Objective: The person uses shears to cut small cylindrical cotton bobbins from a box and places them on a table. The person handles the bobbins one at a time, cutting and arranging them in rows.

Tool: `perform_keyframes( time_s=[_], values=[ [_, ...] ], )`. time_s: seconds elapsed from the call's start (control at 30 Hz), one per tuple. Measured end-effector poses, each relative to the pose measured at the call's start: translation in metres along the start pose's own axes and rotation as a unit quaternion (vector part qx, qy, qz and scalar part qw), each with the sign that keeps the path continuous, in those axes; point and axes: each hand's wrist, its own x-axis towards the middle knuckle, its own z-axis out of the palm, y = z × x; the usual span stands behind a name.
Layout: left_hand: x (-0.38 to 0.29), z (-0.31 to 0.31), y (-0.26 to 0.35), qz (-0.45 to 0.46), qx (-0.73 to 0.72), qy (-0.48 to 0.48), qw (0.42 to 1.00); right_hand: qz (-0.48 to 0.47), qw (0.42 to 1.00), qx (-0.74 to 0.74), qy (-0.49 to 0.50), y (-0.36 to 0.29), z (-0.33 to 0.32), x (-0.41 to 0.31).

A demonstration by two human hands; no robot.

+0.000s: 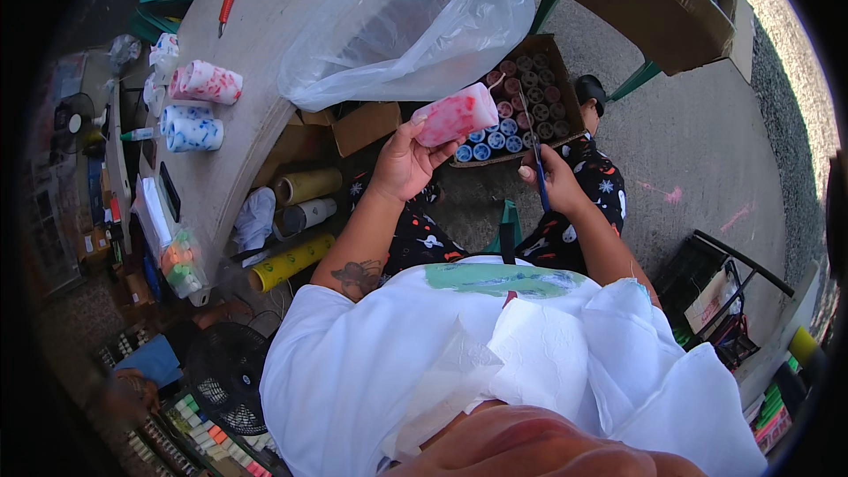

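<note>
My left hand (407, 169) grips a pink-and-white marbled pillar candle (454, 118) by its lower end, tilted with its top to the right. A pale wick (497, 81) sticks out of that top. In my right hand (560, 180) is a pair of scissors with blue handles (541, 182); the narrow metal blades (529, 119) point up, just right of the wick and apart from it. Whether the blades are spread is hard to tell. Below both hands, a cardboard box (571, 94) on the floor holds rows of upright candles, blue ones (496, 140) and reddish ones (511, 86).
Left, a table (262, 33) bears a clear plastic bag (411, 33), a red-handled cutter (230, 3), red-white candles (215, 81), blue-white candles (195, 134) and a phone (169, 191). Film rolls (291, 262) lie beneath. A black fan (228, 377) stands lower left; a cardboard box (636, 6) is upper right.
</note>
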Motion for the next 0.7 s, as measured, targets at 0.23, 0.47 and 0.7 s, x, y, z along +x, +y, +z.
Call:
perform_keyframes(
  time_s=[0.23, 0.47, 0.7],
  values=[
    [-0.04, 0.004, 0.066, 0.22, 0.047, -0.007, 0.974, -0.085, 0.995, -0.017, -0.058, -0.087, 0.047, 0.017],
    [-0.053, -0.01, 0.116, 0.23, 0.067, -0.016, 0.971, -0.083, 0.99, -0.1, -0.056, -0.138, 0.073, 0.051],
    [-0.034, -0.019, 0.128, 0.206, 0.082, 0.018, 0.975, -0.05, 0.993, -0.083, -0.061, -0.143, 0.076, 0.068]
  ],
)
